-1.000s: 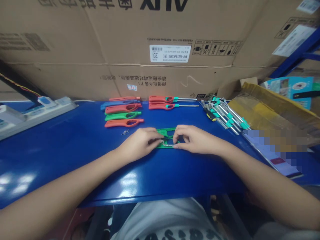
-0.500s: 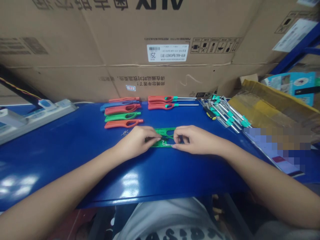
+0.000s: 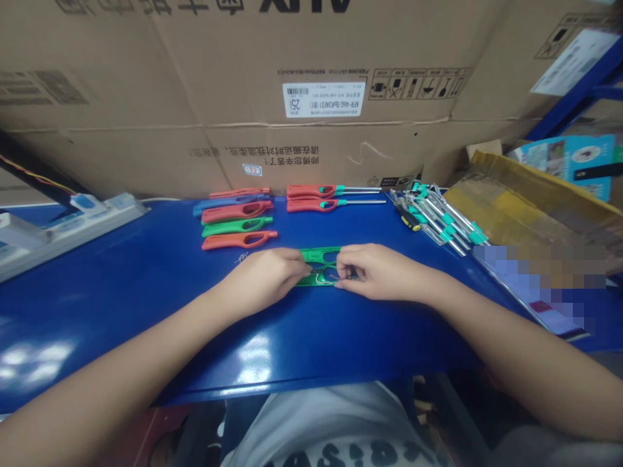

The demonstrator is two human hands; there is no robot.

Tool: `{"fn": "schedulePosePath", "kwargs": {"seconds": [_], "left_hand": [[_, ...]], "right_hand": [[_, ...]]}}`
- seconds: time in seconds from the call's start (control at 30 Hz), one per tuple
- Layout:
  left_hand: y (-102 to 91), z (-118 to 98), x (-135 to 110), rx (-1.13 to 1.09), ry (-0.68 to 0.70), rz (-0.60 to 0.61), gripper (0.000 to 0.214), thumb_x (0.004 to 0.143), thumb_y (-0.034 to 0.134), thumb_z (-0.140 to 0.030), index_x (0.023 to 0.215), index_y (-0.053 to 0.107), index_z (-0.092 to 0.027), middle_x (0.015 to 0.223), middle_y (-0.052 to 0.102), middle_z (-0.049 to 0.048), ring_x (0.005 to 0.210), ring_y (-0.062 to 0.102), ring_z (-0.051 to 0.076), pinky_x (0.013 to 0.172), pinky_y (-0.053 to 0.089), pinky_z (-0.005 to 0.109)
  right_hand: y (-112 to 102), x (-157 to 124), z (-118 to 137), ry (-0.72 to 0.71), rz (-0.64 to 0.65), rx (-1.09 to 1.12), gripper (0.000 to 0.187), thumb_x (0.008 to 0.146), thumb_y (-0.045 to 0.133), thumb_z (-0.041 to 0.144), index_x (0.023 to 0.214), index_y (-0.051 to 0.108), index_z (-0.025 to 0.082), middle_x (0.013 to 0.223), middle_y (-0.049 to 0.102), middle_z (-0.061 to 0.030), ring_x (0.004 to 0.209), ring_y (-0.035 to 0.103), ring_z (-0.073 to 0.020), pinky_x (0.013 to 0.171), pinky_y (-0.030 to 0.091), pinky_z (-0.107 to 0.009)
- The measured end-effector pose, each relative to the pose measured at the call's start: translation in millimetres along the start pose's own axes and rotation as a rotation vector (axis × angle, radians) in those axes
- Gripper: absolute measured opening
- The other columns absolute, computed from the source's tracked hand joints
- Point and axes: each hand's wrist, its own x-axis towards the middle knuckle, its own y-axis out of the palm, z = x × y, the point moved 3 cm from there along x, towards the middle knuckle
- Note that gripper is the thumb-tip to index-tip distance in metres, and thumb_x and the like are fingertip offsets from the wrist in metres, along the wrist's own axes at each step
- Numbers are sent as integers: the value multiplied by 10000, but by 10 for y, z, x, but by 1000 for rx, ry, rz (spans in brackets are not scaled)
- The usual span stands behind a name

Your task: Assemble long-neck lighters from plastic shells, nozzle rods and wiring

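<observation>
Two green lighter shell halves [image 3: 318,254] lie side by side on the blue table, with a thin white wire [image 3: 321,279] and a small dark part over the nearer half. My left hand [image 3: 270,275] is closed at the left end of the shells, its fingertips pinched at the small dark part, which they mostly cover. At the right end, my right hand [image 3: 374,271] has its thumb and curled fingers closed around the nearer shell's end; what lies between those fingertips is too small to name.
Empty lighter handles [image 3: 238,241] in several colours lie left of two red long-nosed lighters [image 3: 311,205]. To the right are a pile of metal lighter tubes [image 3: 440,220] and a yellow-black screwdriver [image 3: 407,218]. A white power strip [image 3: 73,227] stands left; a large cardboard box [image 3: 146,143] backs the table.
My left fingers have shifted slightly and curl more over the dark part. My right hand stays nearly in place. The view has tilted a little.
</observation>
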Motion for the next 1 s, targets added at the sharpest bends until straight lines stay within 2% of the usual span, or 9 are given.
{"fn": "schedulePosePath", "kwargs": {"seconds": [0.1,0.23,0.43,0.6,0.8,0.9,1.0], "left_hand": [[-27,-42,-2,101,9,39,271,1002,499,-209,1036,767,-198,988,738,53,848,722,203,683,554,280],[-45,-79,-13,145,29,48,294,1016,471,-241,1066,759,-210,1022,735,63,883,717,202,717,561,282],[-72,-126,-46,176,44,46,259,992,522,-264,1131,732,-205,1028,702,89,937,684,208,819,563,306],[-73,-152,-49,236,33,129,287,969,580,-307,1200,700,-186,1077,670,98,955,665,245,822,557,360],[-15,-197,-52,349,53,136,275,1006,503,-260,1186,693,-175,1013,654,105,917,624,261,835,525,408],[49,-298,-56,432,54,151,307,998,450,-142,1211,669,-110,1036,651,134,924,614,282,813,526,423],[105,-356,-50,432,-10,162,346,955,432,-43,1229,643,-28,1045,648,164,933,616,295,828,536,432]], "right_hand": [[4,-7,-1,-31,1,-18,123,850,686,202,808,573,177,801,595,17,665,495,-101,603,310,-226],[13,0,-9,-39,2,-22,116,855,680,214,820,575,180,807,601,13,664,492,-105,603,303,-231],[5,-4,-7,-35,4,-18,110,854,675,202,820,573,180,810,596,12,665,491,-106,611,306,-233],[-3,-4,3,-24,16,-17,124,860,678,214,814,568,178,810,587,11,667,484,-108,606,301,-236],[-18,-7,8,-52,7,2,125,860,663,212,790,565,181,802,583,6,666,488,-112,613,311,-240],[-36,-13,13,-77,4,32,136,866,655,221,770,568,179,785,582,6,654,489,-110,623,328,-241],[-51,-17,10,-84,-7,36,127,871,630,196,758,576,174,767,582,6,644,489,-108,631,338,-242]]}}
